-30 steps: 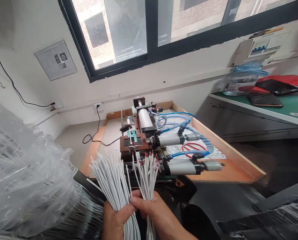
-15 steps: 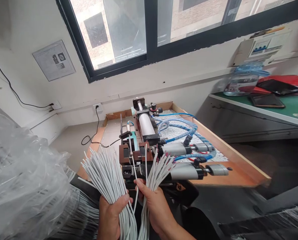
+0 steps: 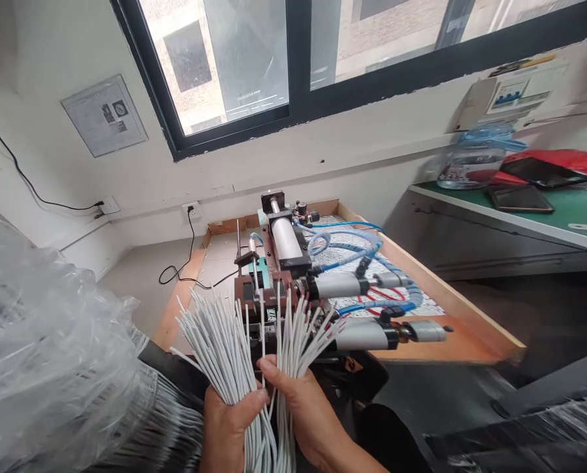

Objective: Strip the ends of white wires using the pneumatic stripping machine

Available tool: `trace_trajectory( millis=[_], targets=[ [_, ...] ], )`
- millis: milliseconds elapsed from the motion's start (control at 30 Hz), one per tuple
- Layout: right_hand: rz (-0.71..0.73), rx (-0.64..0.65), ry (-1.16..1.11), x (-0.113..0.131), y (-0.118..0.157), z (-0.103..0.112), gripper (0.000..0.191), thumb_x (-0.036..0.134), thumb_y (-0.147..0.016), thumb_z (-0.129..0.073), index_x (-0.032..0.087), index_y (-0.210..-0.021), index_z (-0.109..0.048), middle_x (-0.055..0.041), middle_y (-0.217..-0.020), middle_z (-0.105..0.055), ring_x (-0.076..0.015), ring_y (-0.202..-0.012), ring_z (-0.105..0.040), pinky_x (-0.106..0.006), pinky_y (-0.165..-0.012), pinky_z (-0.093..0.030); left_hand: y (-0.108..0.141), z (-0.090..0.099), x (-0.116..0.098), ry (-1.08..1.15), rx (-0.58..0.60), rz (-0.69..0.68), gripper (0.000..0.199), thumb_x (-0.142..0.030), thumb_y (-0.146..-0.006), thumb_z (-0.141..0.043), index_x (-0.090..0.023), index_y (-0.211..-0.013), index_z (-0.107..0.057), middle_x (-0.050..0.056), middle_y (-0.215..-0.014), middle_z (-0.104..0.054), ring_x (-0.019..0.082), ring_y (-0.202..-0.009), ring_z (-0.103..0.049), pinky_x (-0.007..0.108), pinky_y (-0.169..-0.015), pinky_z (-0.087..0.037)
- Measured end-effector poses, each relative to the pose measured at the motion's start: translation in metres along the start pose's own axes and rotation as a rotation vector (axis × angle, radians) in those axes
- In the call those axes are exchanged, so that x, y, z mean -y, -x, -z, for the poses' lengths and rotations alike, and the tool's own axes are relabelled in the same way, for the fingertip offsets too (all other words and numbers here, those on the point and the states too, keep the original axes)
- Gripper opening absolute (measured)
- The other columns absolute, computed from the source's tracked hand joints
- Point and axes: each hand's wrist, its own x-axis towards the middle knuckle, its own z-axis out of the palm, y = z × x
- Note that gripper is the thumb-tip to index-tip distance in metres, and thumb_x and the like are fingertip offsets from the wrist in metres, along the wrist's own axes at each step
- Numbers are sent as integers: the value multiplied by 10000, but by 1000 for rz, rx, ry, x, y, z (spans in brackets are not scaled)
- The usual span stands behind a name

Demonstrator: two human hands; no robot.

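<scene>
My left hand (image 3: 231, 420) is closed round a thick bundle of white wires (image 3: 219, 355), their ends fanned upward. A second, smaller bundle of white wires (image 3: 300, 338), some tipped in dark red, is gripped in my right hand (image 3: 298, 401). Between the bundles one single wire (image 3: 262, 328) stands upright, with my right thumb and finger at it. Its upper end reaches the brown clamp block of the pneumatic machine (image 3: 254, 289). The lower parts of both bundles run out of view at the bottom.
Silver air cylinders (image 3: 342, 285) and blue hoses (image 3: 372, 246) lie in a wooden-edged tray (image 3: 446, 289). Plastic sheeting (image 3: 41, 355) covers more wires at the left. On the green table (image 3: 569, 203) at right are a bottle (image 3: 473, 161), a red bag (image 3: 564, 161) and a dark phone-like slab (image 3: 520, 198).
Both hands have come closer together, the left bundle shifting to the right. The single wire between them now stands more upright, its top at the machine's clamp block.
</scene>
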Motion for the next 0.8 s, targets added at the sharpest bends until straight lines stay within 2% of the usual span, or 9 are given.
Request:
trace_trajectory(
  millis=[67,167,233,333,433,533,633,700,800],
  targets=[
    [64,-42,79,-1,6,5,164,306,-625,-673,154,-636,-613,6,-578,-585,-133,-568,-506,-242,-591,-399,3,4,3,10,-12,41,133,-124,-526,-670,-137,-655,-641,27,-617,-661,186,-607,-593,306,-623,-457],
    [100,-123,203,-4,14,11,187,316,-636,-654,150,-569,-601,6,-529,-552,-138,-557,-480,-246,-585,-374,6,11,8,-3,-125,65,121,-142,-510,-692,-128,-615,-632,18,-556,-634,173,-534,-580,299,-564,-462],
    [100,-153,251,-6,15,14,185,310,-632,-652,149,-557,-598,4,-523,-546,-144,-565,-478,-250,-594,-364,8,13,9,9,-179,73,146,-139,-501,-699,-126,-633,-636,19,-586,-643,173,-539,-585,302,-562,-470],
    [81,-137,255,-7,11,15,195,303,-635,-641,148,-533,-582,4,-526,-538,-142,-559,-476,-253,-591,-359,8,11,6,36,-148,45,144,-131,-508,-694,-132,-639,-635,21,-607,-655,167,-541,-586,290,-548,-471],
    [47,-126,199,-4,5,11,177,295,-616,-649,138,-560,-588,18,-500,-507,-122,-505,-441,-249,-539,-344,6,8,3,22,-129,33,121,-134,-514,-695,-132,-619,-635,10,-546,-642,151,-494,-572,266,-513,-456],
    [-35,5,153,-2,3,8,194,304,-589,-671,122,-634,-618,25,-481,-503,-104,-459,-410,-237,-492,-325,6,7,3,25,-153,54,186,-137,-498,-700,-131,-679,-659,10,-531,-644,150,-481,-563,264,-502,-449],
    [-71,119,163,-5,6,8,192,293,-574,-688,123,-640,-626,12,-498,-542,-113,-488,-449,-231,-511,-343,9,4,2,47,-82,67,248,-128,-483,-697,-126,-731,-681,30,-587,-670,178,-545,-587,284,-556,-457],
    [-14,51,187,-9,9,10,167,281,-572,-697,143,-629,-622,13,-532,-564,-126,-540,-481,-230,-553,-366,12,1,0,66,-44,75,266,-118,-481,-690,-132,-747,-687,37,-631,-684,210,-630,-609,300,-616,-460],
    [72,-70,219,-13,12,13,160,301,-583,-694,167,-628,-619,20,-562,-578,-133,-567,-493,-232,-580,-381,13,0,-1,107,-71,64,272,-107,-483,-684,-151,-751,-683,30,-682,-693,223,-710,-616,304,-663,-457]
  ],
)
